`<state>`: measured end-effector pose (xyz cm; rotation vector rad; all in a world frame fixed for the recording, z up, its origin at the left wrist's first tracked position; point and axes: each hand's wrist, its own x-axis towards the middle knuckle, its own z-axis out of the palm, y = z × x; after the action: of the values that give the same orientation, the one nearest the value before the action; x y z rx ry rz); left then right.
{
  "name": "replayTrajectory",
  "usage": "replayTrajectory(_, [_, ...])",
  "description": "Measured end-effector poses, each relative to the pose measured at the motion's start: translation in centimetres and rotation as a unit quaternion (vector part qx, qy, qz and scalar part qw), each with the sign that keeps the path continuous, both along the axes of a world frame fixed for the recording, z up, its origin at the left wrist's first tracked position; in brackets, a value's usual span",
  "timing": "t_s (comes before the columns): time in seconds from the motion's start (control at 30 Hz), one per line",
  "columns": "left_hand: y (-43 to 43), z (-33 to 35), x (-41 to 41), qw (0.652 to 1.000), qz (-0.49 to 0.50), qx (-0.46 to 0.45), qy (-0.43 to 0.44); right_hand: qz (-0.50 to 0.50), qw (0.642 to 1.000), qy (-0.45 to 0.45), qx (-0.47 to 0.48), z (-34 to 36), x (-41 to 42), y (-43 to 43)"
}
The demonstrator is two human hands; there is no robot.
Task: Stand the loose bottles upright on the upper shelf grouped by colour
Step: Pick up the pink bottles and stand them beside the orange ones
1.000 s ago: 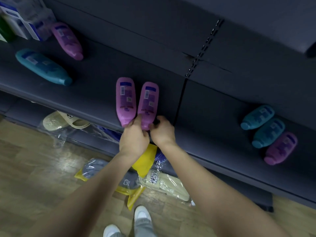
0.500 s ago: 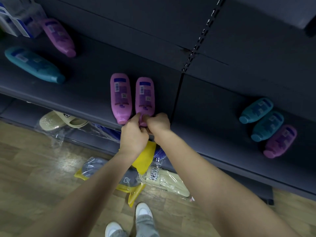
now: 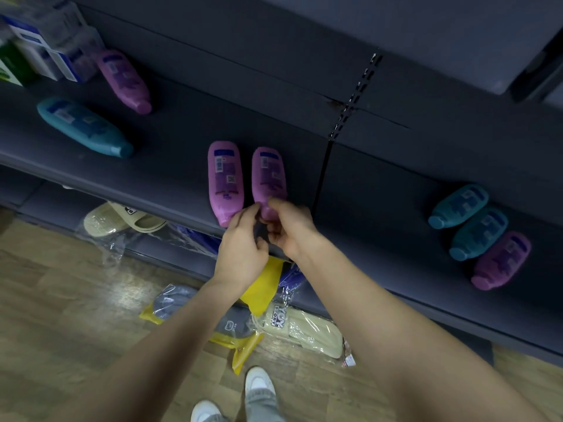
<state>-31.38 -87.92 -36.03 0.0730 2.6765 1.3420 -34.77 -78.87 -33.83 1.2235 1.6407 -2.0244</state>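
Two pink bottles stand side by side near the front edge of the dark upper shelf [image 3: 91, 175], caps toward me: the left pink bottle [image 3: 224, 178] and the right pink bottle [image 3: 269, 175]. My left hand [image 3: 240, 242] and my right hand [image 3: 291, 228] meet at the right bottle's cap, fingertips pinching it from both sides. At the far left lie a purple bottle [image 3: 125, 80] and a teal bottle [image 3: 82, 126]. To the right lie two teal bottles [image 3: 460, 205] [image 3: 478, 233] and a purple bottle [image 3: 502, 260], close together.
White and blue boxes [image 3: 45, 50] crowd the shelf's back left corner. A beige slipper [image 3: 122, 217] in plastic sits on the lower shelf. Bagged slippers [image 3: 301, 327] and a yellow pack [image 3: 262, 287] lie on the wooden floor by my white shoes [image 3: 259, 382].
Both hands stay at the right pink bottle's cap and their fingers have shifted slightly. The bottle has barely moved.
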Motion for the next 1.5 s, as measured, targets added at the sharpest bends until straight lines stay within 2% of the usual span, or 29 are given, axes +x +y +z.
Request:
replayTrajectory(0.2, [-1.2,0.8,0.7,1.0,-0.01,0.007,0.003,-0.06,0.993,-0.002,-0.099,1.0,0.8,0.4])
replayTrajectory(0.33, [-1.9,1.5,1.5,1.0,-0.023,-0.015,0.004,-0.082,0.99,0.011,-0.114,1.7,2.0,0.8])
replayTrajectory(0.57, [-2.0,3.0,3.1,0.997,-0.036,-0.061,-0.009,-0.08,0.994,0.028,-0.071,3.8,5.3,1.2])
replayTrajectory(0.8, [-2.7,7.6,4.0,0.991,-0.05,-0.12,-0.01,-0.056,0.998,0.022,-0.017,8.0,7.0,1.6])
replayTrajectory(1.23, [-3.8,16.8,5.1,0.971,-0.139,-0.177,0.083,0.03,0.998,0.041,0.038,18.4,10.2,1.1])
replayTrajectory(1.5, [-4.1,20.4,6.2,0.978,-0.109,-0.135,0.115,0.102,0.991,0.067,0.049,23.9,12.1,0.5])
